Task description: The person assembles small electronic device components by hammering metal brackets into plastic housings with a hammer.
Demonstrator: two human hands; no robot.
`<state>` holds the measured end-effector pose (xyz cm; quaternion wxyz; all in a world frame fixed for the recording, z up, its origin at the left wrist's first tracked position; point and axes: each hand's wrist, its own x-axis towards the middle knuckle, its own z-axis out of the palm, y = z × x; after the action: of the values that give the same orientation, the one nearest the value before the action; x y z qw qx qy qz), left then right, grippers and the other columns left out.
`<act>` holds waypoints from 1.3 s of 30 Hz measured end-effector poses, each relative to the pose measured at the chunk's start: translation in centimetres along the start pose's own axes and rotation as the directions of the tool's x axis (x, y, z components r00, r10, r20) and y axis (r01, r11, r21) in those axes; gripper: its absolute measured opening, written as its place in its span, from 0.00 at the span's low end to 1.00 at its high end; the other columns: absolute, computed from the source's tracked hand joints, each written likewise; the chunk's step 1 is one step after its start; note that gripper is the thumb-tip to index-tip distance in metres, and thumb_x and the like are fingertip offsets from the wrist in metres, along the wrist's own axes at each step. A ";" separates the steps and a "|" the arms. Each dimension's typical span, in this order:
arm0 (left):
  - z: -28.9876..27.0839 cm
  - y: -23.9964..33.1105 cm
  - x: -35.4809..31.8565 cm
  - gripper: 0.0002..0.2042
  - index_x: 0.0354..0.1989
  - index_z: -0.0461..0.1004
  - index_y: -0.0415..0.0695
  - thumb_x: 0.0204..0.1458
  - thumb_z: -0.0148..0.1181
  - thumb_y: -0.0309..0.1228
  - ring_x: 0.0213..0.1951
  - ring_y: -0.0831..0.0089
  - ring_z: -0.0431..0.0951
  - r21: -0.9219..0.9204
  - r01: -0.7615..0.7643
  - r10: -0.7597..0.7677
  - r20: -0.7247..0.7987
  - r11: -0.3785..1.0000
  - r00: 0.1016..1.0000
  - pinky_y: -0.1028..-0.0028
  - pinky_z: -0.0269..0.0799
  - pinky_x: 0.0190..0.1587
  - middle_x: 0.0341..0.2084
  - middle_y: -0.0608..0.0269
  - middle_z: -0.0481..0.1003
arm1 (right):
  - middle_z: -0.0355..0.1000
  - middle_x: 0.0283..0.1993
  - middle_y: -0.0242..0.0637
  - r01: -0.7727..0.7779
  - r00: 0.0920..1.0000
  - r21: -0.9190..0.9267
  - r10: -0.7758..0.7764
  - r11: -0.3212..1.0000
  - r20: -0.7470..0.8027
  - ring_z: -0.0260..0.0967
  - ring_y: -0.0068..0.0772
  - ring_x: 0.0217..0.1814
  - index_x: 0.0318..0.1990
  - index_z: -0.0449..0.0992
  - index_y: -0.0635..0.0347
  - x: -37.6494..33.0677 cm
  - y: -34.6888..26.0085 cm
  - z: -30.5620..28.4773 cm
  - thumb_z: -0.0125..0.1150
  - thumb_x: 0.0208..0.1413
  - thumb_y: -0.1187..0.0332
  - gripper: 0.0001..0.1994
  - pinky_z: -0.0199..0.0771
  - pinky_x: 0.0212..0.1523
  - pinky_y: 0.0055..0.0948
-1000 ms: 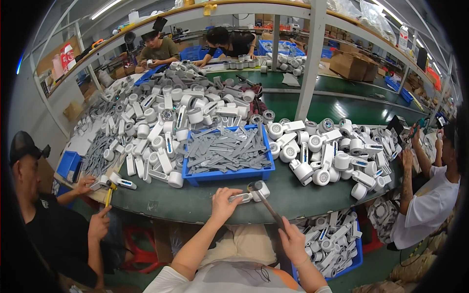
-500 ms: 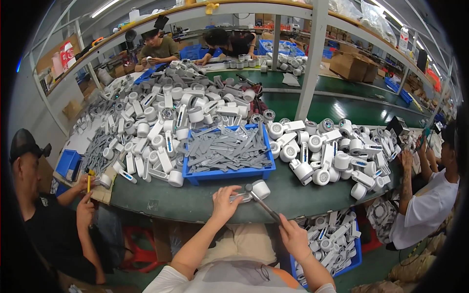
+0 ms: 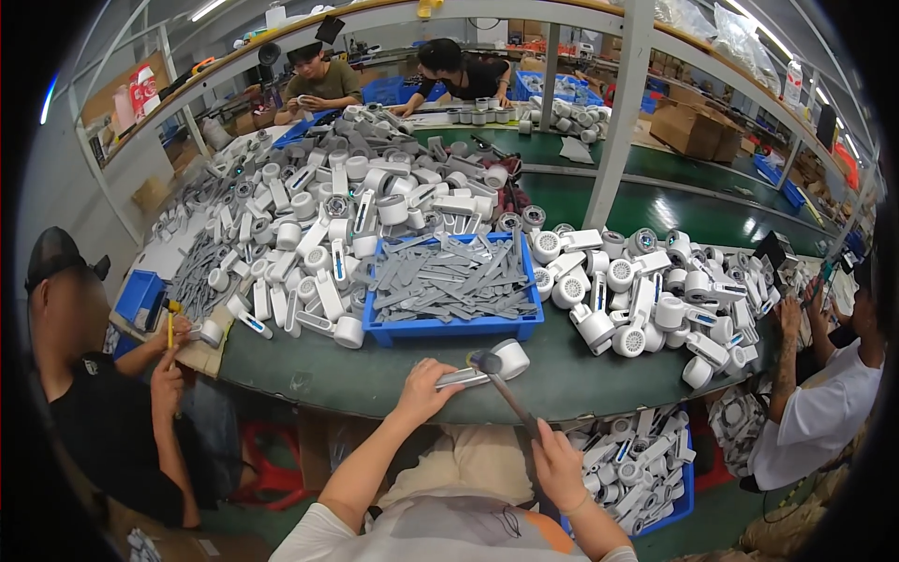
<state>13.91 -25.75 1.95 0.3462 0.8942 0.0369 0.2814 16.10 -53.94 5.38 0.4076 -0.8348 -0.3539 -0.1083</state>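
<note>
- Your left hand (image 3: pixel 423 391) is closed around a white cylindrical part (image 3: pixel 492 363) lying on the green table (image 3: pixel 309 361), just before the blue tray (image 3: pixel 449 328).
- Your right hand (image 3: pixel 557 464) grips a hammer (image 3: pixel 501 384); its head touches the part.

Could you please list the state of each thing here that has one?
Left hand: gripping white part flat on the table.
Right hand: gripping hammer, head on the part.
Blue bin: full of grey strips.
Lower blue crate: filled with white parts.
</note>
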 end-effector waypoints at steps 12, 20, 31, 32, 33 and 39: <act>0.1 0.0 0.1 0.14 0.33 0.76 0.42 0.37 0.70 0.30 0.34 0.57 0.72 0.021 -0.019 0.020 -0.055 1.000 0.998 0.62 0.66 0.38 0.27 0.58 0.72 | 0.67 0.28 0.37 0.056 0.974 -0.140 -0.023 0.989 0.226 0.68 0.44 0.24 0.56 0.69 0.54 0.4 0.3 0.1 0.57 0.52 0.72 0.22 0.67 0.22 0.37; 0.5 0.2 -0.9 0.15 0.34 0.76 0.43 0.38 0.71 0.33 0.36 0.57 0.76 -0.144 0.174 -0.188 -0.085 0.974 0.979 0.63 0.69 0.40 0.31 0.57 0.76 | 0.66 0.28 0.38 0.086 0.972 -0.105 -0.061 0.991 0.225 0.67 0.43 0.23 0.57 0.68 0.54 0.6 0.4 0.8 0.57 0.51 0.73 0.23 0.67 0.22 0.38; 1.0 -2.6 -2.2 0.15 0.27 0.76 0.43 0.33 0.74 0.34 0.39 0.61 0.69 -0.011 0.139 -0.139 -0.125 0.990 0.982 0.64 0.63 0.45 0.27 0.63 0.72 | 0.64 0.27 0.34 0.145 0.979 -0.052 -0.136 0.988 0.150 0.66 0.37 0.21 0.57 0.69 0.53 0.9 -1.0 1.5 0.58 0.50 0.74 0.24 0.66 0.21 0.34; 1.0 -2.5 -2.2 0.15 0.28 0.77 0.44 0.32 0.74 0.35 0.39 0.61 0.69 0.006 0.134 -0.132 -0.125 0.991 0.983 0.63 0.62 0.45 0.27 0.64 0.73 | 0.63 0.26 0.34 0.150 0.978 -0.040 -0.142 0.988 0.156 0.66 0.37 0.21 0.57 0.69 0.52 0.8 -0.9 1.6 0.58 0.50 0.73 0.23 0.66 0.20 0.34; 1.1 -2.5 -2.2 0.15 0.28 0.77 0.44 0.32 0.74 0.35 0.39 0.61 0.69 0.006 0.135 -0.133 -0.125 0.991 0.983 0.63 0.62 0.45 0.27 0.64 0.73 | 0.63 0.26 0.34 0.154 0.976 -0.027 -0.148 0.988 0.160 0.66 0.37 0.20 0.57 0.69 0.52 0.8 -0.9 1.7 0.58 0.50 0.73 0.23 0.66 0.20 0.34; 1.5 -2.9 -1.9 0.15 0.30 0.79 0.49 0.32 0.74 0.36 0.37 0.62 0.70 -0.045 0.150 -0.154 -0.122 0.988 0.980 0.65 0.63 0.43 0.26 0.67 0.74 | 0.66 0.27 0.36 0.121 0.963 -0.061 -0.102 0.991 0.250 0.67 0.42 0.23 0.55 0.70 0.51 0.6 -1.4 2.1 0.57 0.50 0.73 0.22 0.68 0.22 0.37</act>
<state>13.51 -24.93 -1.76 0.3797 0.8629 0.1218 0.3104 15.42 -51.46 5.14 0.3217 -0.8354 -0.4438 -0.0402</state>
